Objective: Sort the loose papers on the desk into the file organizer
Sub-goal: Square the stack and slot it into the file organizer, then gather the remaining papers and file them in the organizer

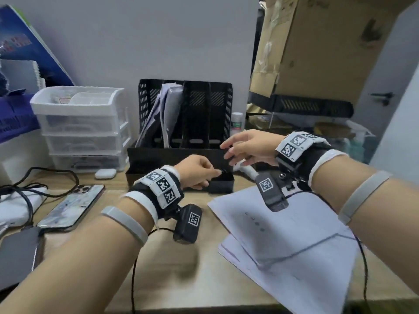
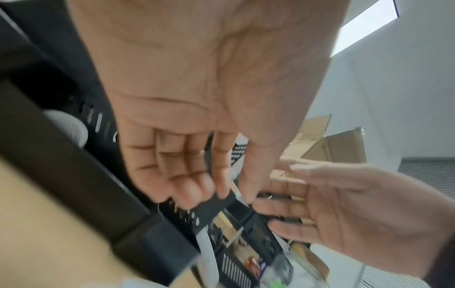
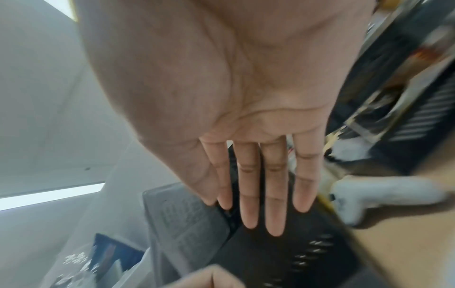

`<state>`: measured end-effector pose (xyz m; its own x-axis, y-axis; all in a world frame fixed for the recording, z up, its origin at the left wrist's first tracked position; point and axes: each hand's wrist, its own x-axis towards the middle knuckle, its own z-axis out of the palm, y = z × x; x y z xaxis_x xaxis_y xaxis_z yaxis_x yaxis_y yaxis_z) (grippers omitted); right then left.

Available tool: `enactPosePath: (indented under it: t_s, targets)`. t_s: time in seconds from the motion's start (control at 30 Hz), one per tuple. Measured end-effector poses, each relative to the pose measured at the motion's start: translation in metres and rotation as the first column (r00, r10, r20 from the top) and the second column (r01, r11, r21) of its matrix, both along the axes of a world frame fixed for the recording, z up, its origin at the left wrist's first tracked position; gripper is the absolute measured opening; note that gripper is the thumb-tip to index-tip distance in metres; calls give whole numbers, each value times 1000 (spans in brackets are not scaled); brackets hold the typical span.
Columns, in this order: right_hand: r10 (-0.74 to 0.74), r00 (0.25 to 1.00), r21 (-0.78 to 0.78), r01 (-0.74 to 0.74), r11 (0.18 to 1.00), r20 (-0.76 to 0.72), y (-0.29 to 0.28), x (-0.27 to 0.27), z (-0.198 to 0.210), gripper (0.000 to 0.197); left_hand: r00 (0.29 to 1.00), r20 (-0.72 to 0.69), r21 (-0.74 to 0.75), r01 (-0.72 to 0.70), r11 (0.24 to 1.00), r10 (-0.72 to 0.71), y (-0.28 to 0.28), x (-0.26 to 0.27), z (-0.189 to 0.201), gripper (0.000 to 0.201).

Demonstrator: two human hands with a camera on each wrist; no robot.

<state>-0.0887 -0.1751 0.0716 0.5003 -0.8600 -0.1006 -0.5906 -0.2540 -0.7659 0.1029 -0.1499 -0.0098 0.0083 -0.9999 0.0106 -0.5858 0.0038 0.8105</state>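
Observation:
The black mesh file organizer (image 1: 176,157) stands at the back of the desk, with a bundle of papers (image 1: 167,105) leaning in its left slots. Loose white sheets (image 1: 283,241) lie on the desk at the front right, under my right forearm. My left hand (image 1: 204,172) hovers at the organizer's front right corner, fingers curled (image 2: 197,175), with thumb and forefinger pinching a small black clip-like thing (image 1: 221,171). My right hand (image 1: 235,148) is just above and right of it, with straight fingers (image 3: 261,194) holding nothing.
A white drawer unit (image 1: 84,123) stands left of the organizer, with an earbuds case (image 1: 105,173) in front of it. Two phones (image 1: 72,207) and black cables (image 1: 25,193) lie at the left. A cardboard box (image 1: 317,46) and a black tray (image 1: 313,107) crowd the back right.

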Motion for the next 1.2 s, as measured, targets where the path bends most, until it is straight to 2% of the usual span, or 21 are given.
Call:
enactPosePath:
  t_s: [0.03,0.1,0.17,0.23,0.3,0.4,0.5,0.53,0.63,0.77,0.83,0.93,1.0,1.03,1.1,1.2]
  targets:
    - [-42,999,18,43,999,-27,7,-20,-6,27,994,95,59,42,997,-48,5,-9,-6,23]
    - [-127,985,39,132,990,-117,23,-60,-23,25,951,286,146,81,986,-121,11,-24,-19,46]
    - [-208,950,36,222,974,-234,37,-98,-40,24,913,387,195,56,979,-129,15,-37,-27,70]
    - [-259,888,1,281,960,-380,50,-125,-52,31,894,428,217,40,975,-132,18,-49,-33,81]
    - [-309,810,-54,327,944,-498,61,-144,-59,43,905,414,214,9,977,-99,17,-58,-37,76]
    - [-374,748,-86,394,915,-549,66,-163,-73,61,909,399,234,28,972,-122,14,-61,-40,45]
    - [-470,749,-27,519,854,-467,58,-172,-91,71,934,307,192,128,973,-183,8,-55,-41,10]
    - [-503,738,-33,549,835,-450,54,-174,-94,75,945,270,158,144,977,-183,5,-51,-43,6]
    - [-579,709,-82,602,794,-402,44,-178,-99,85,981,133,49,136,990,-141,4,-43,-44,3]
    - [-635,686,-113,643,757,-355,30,-187,-108,92,995,-20,-42,96,995,-97,-2,-37,-47,16]
    - [-679,664,-137,676,724,-314,23,-190,-112,82,991,-114,-33,68,997,-71,-7,-32,-49,19]
    - [-673,718,-160,654,740,-178,16,-199,-121,35,971,-240,-1,-10,1000,9,-14,-19,-54,34]
    - [-670,741,-160,656,737,-50,15,-205,-128,16,939,-342,27,-27,999,34,-17,-12,-60,46]
    - [-679,735,-152,671,725,5,14,-209,-132,15,901,-433,41,-12,999,28,-16,-11,-61,48]
    - [-712,694,-112,720,685,108,14,-211,-139,21,817,-577,74,53,996,-1,-14,-11,-66,33]
    - [-740,601,-12,779,628,302,15,-212,-147,14,781,-623,145,168,975,-41,-12,-8,-73,18]
